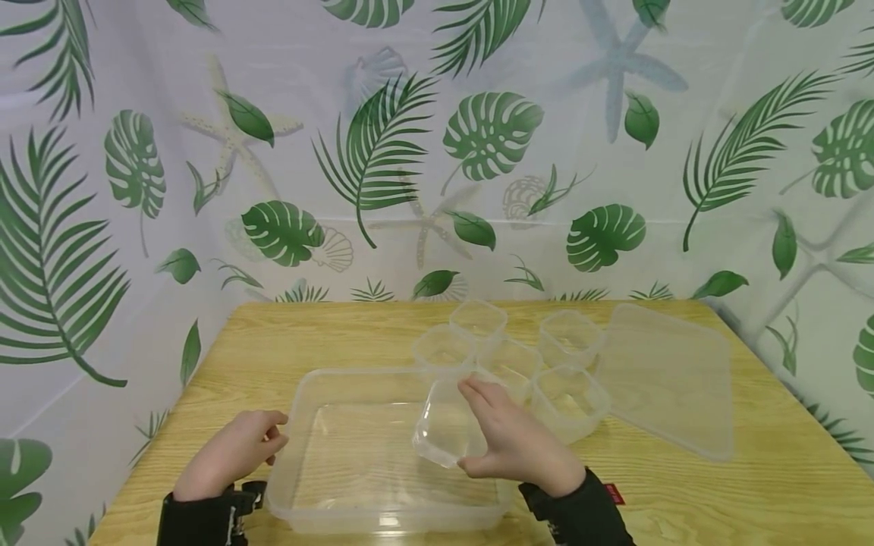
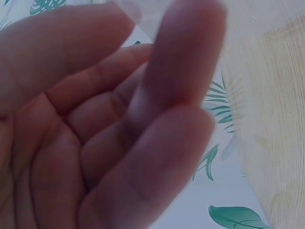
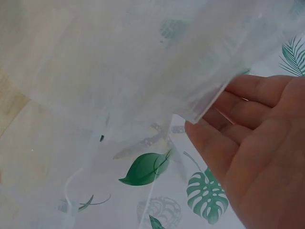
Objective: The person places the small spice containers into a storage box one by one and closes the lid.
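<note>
My right hand (image 1: pixel 515 440) grips a small clear plastic container (image 1: pixel 447 425) between thumb and fingers. That container is tilted above the right part of a large clear plastic box (image 1: pixel 378 519). The right wrist view shows the thumb and fingers of the right hand (image 3: pixel 257 129) at a corner of the translucent plastic. Beside the large box's left rim is my left hand (image 1: pixel 235 451), its fingers loosely bent. In the left wrist view, nothing shows inside the left hand (image 2: pixel 105 133); whether its fingertips touch the rim, I cannot tell.
Several other small clear containers stand behind and right of the large box, among them a near right one (image 1: pixel 573 413) and a far one (image 1: pixel 478 315). A flat translucent lid (image 1: pixel 672 379) lies at the right on the wooden table (image 1: pixel 771 500). A leaf-print curtain (image 1: pixel 410 250) surrounds the table.
</note>
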Demonstrator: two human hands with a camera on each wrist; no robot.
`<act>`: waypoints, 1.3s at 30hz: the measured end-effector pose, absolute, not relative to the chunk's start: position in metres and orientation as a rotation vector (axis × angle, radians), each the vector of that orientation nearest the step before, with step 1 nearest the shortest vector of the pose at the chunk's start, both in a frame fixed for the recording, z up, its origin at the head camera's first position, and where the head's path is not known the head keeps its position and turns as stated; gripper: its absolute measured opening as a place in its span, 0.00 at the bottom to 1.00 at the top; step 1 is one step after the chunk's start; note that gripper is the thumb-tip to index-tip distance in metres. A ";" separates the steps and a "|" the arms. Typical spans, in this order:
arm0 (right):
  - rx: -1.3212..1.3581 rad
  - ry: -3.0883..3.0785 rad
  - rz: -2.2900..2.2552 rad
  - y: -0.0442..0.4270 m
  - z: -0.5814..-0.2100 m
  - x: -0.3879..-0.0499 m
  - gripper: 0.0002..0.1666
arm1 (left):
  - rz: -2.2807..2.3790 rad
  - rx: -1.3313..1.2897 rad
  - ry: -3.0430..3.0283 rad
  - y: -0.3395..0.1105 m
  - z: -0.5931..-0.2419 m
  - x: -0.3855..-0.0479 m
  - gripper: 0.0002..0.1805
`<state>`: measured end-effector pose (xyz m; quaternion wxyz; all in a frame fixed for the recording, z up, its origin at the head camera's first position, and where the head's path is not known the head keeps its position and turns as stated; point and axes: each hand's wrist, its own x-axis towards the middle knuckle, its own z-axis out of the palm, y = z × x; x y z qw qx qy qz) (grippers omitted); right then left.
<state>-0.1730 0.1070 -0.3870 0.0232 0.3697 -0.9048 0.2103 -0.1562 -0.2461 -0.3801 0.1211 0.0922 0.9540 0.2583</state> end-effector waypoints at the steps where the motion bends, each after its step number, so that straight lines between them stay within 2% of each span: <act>1: 1.142 -2.805 0.637 0.107 -0.388 -0.173 0.50 | 0.754 0.272 2.788 -0.246 -0.380 -0.156 0.17; 39: 1.094 -2.954 0.440 0.102 -0.408 -0.184 0.46 | 0.778 0.265 2.776 -0.248 -0.381 -0.154 0.19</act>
